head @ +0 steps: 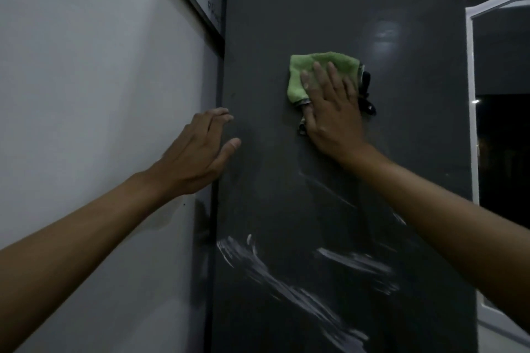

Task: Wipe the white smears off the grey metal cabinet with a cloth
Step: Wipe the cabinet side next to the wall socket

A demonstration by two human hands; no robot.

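Bare forearms reach in from both lower corners toward the tall grey metal cabinet (286,23). On the right hand (332,112), the fingers (319,74) lie straight and a little spread, flat on the folded green cloth (304,71), pressing it against the cabinet face rather than curling round it; a flat palm likely spreads the pressure across the cloth for a broad stroke. A dark trim or strap of the cloth (367,94) hangs out past the hand's right edge. The left hand (198,152) holds nothing: its fingers (220,114) are relaxed and nearly straight, thumb apart, resting at the cabinet's left edge, just beside the pale wall panel (86,94), probably to brace the body. Around the cloth the grey metal looks mostly clean, with a dull glare above it. Well below both hands, the white smears (275,275) cross the lower cabinet in slanted streaks, so much wiping seems left. A white-framed opening (471,94) shows right of the cabinet.
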